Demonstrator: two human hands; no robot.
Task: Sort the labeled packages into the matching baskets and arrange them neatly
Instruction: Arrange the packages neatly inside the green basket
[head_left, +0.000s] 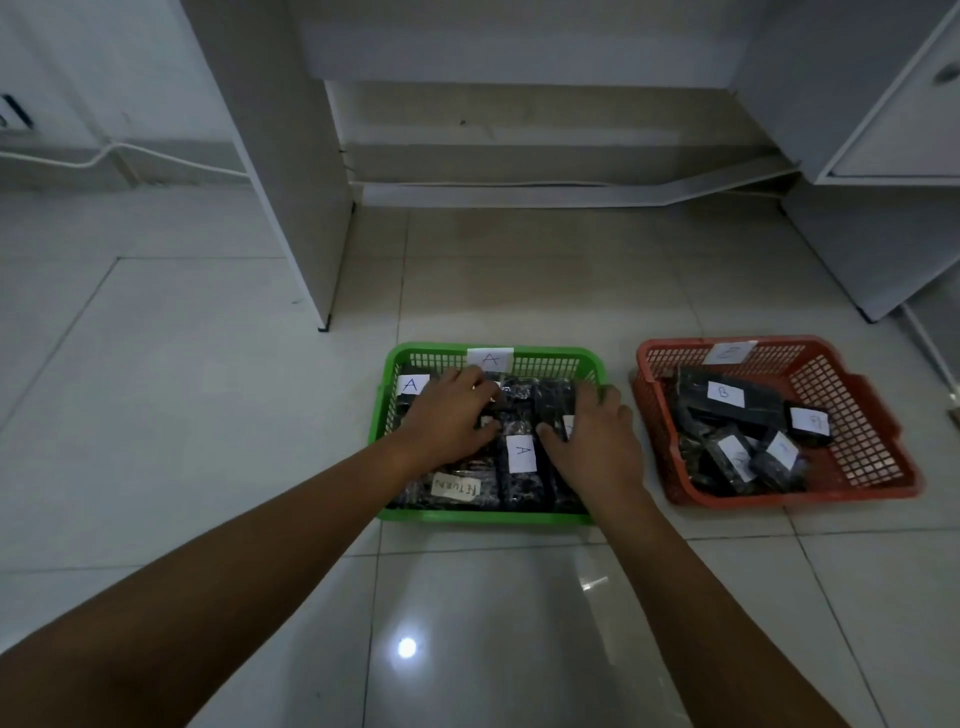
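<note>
Arranging step, looks like; both hands working inside the green basket (488, 515) on the floor; left hand (451, 415) lying spread over the black packages (521, 470), right hand (592, 441) curling round one at the right side; next move: squaring rows, checking the "RETURN" package (456, 487); red basket (862, 441) beyond, B packages (727, 397) lying jumbled, needing tidying.

Both bare forearms extended forward and converging toward centre. Left hand (451, 411) palm down, wrist level, fingers (480, 382) spread and curled slightly downward at the tips. Right hand (592, 441) palm down just beside it, fingers together and bent, thumb (549, 432) pointing inward toward the left hand. Hands close but apart.
</note>
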